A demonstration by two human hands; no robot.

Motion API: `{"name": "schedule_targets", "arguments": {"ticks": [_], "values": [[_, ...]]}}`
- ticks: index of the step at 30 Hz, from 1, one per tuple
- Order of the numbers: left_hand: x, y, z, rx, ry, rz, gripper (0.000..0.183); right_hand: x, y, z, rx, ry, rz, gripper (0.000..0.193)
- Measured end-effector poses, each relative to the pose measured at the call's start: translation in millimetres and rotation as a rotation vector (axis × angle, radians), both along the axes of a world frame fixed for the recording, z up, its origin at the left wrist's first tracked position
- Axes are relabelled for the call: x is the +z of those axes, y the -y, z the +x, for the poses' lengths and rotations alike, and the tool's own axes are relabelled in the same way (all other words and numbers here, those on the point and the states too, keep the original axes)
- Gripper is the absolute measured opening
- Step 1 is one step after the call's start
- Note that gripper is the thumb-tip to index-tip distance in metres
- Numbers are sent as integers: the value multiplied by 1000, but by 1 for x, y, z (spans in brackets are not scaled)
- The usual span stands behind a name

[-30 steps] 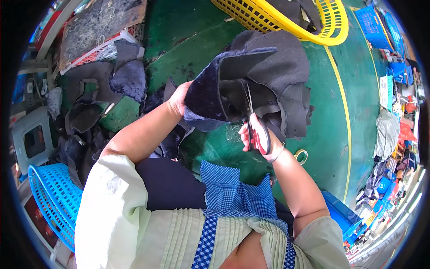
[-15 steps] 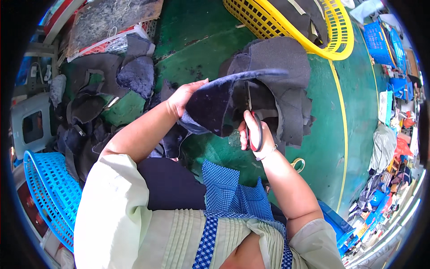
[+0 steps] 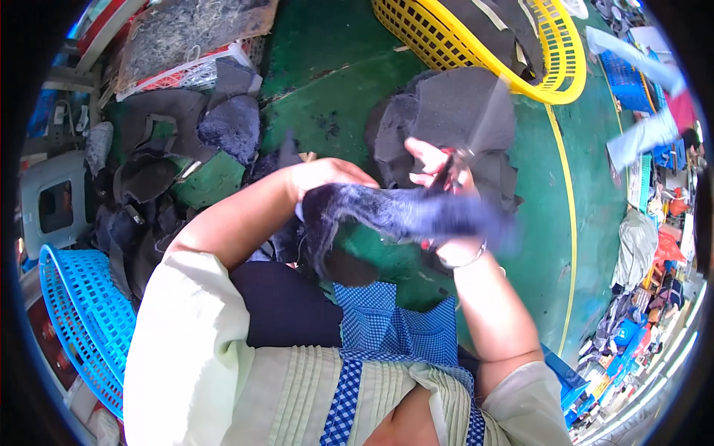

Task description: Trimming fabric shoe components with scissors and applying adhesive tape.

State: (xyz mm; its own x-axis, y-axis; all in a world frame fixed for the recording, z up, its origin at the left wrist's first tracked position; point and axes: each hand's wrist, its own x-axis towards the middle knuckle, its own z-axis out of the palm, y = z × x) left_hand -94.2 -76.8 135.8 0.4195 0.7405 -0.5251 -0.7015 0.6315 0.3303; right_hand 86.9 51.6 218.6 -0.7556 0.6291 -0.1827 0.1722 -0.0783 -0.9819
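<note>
A strip-like piece of dark navy plush fabric [image 3: 387, 210] hangs across the space in front of me, its right end smeared by motion. My left hand [image 3: 332, 177] is closed on the fabric's left part, fingers bent over its upper edge. A pair of scissors [image 3: 455, 165] with red and black handles is in my right hand [image 3: 439, 167]. Its blades point up and to the right, blurred, over a stack of dark grey fabric pieces [image 3: 462, 104]. Thumb and fingers of that hand are partly spread around the handles. The fabric passes in front of my right palm and hides it.
A yellow basket [image 3: 559, 91] with dark pieces stands beyond the stack. Dark scraps [image 3: 230, 128] lie heaped to the left, near a blue basket [image 3: 80, 327] and a white-red crate [image 3: 201, 74]. Blurred pale-blue shapes [image 3: 645, 137] are at far right.
The plush piece has swung down and flattened toward me. My right hand with the scissors has moved up and right, out of the fabric. My left hand has shifted slightly right and down.
</note>
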Motion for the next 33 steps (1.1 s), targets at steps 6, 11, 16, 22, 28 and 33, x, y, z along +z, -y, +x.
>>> {"name": "schedule_targets", "arguments": {"ticks": [6,11,16,22,28,33], "values": [[-31,-24,-22,-394,-73,546,50,86,-30,-31,-238,-19,244,28],[-13,-22,-62,-456,55,745,66,113,-130,8,-565,-104,537,26],[-13,-35,-43,-389,18,791,78,64,-197,83,-936,-70,443,15],[-48,-57,19,290,-1050,284,61,-32,-157,183,-1028,390,215,28],[-63,-48,54,58,-1218,191,73,4,-43,165,-58,630,-393,61],[-38,-47,69,-96,-1579,568,46,-9,-37,169,187,916,-396,56]]}}
